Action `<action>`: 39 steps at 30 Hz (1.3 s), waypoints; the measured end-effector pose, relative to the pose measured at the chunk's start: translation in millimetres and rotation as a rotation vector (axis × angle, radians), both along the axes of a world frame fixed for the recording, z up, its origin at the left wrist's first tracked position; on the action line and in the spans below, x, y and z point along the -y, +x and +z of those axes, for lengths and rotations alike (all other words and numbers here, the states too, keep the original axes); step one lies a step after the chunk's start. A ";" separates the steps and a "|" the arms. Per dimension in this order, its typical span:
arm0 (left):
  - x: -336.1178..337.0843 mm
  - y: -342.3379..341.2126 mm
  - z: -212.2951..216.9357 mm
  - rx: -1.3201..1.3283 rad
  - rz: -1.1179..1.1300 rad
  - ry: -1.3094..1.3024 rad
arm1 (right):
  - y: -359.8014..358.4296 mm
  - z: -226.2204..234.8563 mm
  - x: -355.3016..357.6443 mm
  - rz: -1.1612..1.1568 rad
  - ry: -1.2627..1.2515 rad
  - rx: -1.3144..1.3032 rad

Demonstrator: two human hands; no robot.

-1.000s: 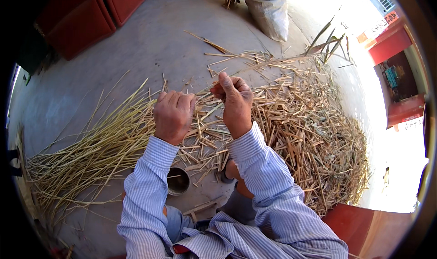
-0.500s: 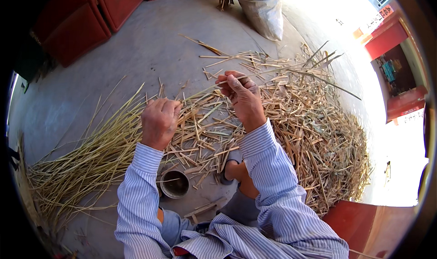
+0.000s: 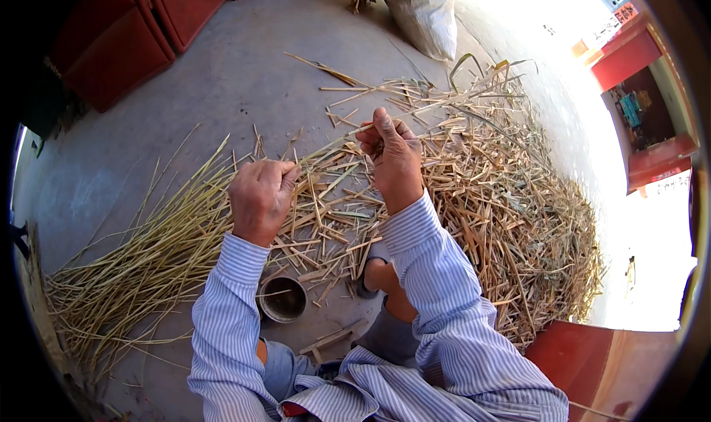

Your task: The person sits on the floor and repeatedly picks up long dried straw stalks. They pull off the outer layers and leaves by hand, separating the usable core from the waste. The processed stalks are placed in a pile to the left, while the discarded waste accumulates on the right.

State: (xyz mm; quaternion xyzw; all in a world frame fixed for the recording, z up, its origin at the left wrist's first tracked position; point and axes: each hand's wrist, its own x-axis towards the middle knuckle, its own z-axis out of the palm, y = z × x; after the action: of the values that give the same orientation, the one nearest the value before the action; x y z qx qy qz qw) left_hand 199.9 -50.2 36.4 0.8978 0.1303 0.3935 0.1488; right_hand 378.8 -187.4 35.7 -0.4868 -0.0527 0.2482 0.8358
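My left hand (image 3: 259, 196) is closed around the near end of a long pale straw stalk (image 3: 329, 149). My right hand (image 3: 392, 151) pinches the same stalk further along, and the stalk runs on to the upper right over the heap. Both hands hover above a heap of cut straw pieces (image 3: 489, 200) on the concrete floor (image 3: 237, 81). A bundle of long uncut stalks (image 3: 141, 266) lies fanned out to the left, below my left forearm. Striped blue sleeves cover both forearms.
A small dark round cup (image 3: 282, 299) stands on the floor between my arms, near my foot. A white sack (image 3: 426, 11) leans at the top. Red cabinets (image 3: 126, 37) line the upper left, and a red object (image 3: 585, 355) sits at the lower right.
My hands have drawn apart along the stalk. The left hand has moved down and left, the right hand has slid up the stalk towards the upper right.
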 end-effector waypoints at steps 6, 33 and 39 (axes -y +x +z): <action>-16.7 -12.1 3.8 0.000 -0.041 0.015 | 67.9 -2.3 47.5 -0.280 0.086 -0.012; -10.0 -11.1 -2.0 -0.197 -0.099 -0.166 | 23.6 19.0 28.3 0.203 -0.289 0.374; 1.1 -5.4 -1.3 -0.193 -0.096 -0.037 | 21.2 4.5 24.8 -0.045 -0.821 0.934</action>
State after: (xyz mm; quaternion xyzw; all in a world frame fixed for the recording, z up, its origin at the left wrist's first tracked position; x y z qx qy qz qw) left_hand 194.5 -51.3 35.1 0.9338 0.1082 0.2951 0.1710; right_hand 400.0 -212.3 40.1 -0.8266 -0.3029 -0.0086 0.4743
